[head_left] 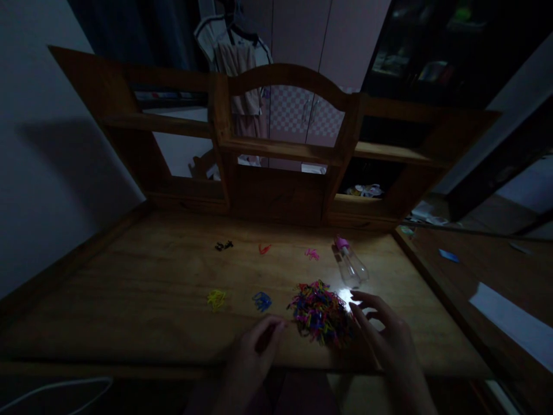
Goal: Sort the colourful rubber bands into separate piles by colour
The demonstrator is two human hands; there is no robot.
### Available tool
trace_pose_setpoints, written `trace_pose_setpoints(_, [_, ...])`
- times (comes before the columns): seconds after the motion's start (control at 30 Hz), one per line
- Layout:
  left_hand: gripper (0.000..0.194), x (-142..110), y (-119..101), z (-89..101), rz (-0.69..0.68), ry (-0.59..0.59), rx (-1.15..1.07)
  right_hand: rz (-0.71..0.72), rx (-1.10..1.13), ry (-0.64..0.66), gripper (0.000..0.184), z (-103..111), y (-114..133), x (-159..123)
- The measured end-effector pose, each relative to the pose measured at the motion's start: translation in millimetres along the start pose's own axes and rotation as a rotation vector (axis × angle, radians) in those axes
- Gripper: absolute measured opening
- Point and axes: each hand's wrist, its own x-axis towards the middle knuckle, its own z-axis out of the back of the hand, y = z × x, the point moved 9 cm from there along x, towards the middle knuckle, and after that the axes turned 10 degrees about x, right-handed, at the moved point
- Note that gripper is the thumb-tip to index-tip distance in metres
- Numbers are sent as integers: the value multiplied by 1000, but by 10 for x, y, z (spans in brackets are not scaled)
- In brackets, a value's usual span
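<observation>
A heap of small multicoloured rubber bands [322, 314] lies on the wooden desk, between my two hands. My left hand [256, 349] is at the heap's left side, thumb and forefinger pinched together; whatever is between the tips is too small and dark to name. At the right edge of the heap, my right hand [386, 328] has its thumb and forefinger apart, with nothing visible in them. Small sorted groups lie around: yellow bands [216, 299], blue bands [261, 301], black bands [223, 246], red bands [265, 249] and pink bands [311, 253].
Behind the heap, a clear bottle [353, 270] with a pink cap lies on its side. A wooden shelf unit [280, 151] rises along the desk's far edge. Paper [514, 320] lies on a surface to the right. The room is dim.
</observation>
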Motion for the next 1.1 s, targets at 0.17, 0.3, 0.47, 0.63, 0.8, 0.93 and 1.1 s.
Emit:
trace_pose_setpoints(0.17, [31, 162, -186, -378, -43, 146, -183, 166, -34, 124, 22, -250, 162, 10])
trace_pose_setpoints(0.3, [33, 231, -61, -364, 48, 132, -296, 233, -90, 214, 25, -480, 260, 127])
trace_pose_setpoints(0.47, [34, 228, -37, -349, 65, 134, -288, 330, -123, 245, 34, -530, 221, 307])
trace_pose_setpoints(0.63, [32, 217, -63, -401, 1, 115, -182, 346, -188, 349, 41, -742, 205, 421])
trace_pose_setpoints(0.8, [33, 211, -51, -413, -18, 117, -100, 323, -203, 401, 33, -925, 249, 494])
trace_pose_setpoints(0.93, [34, 191, -67, -362, -2, 82, -80, 219, -25, 394, 20, -753, 225, 506])
trace_pose_setpoints(1.1, [35, 186, -51, -363, 27, 82, -99, 109, 84, 131, 26, -104, 6, 423])
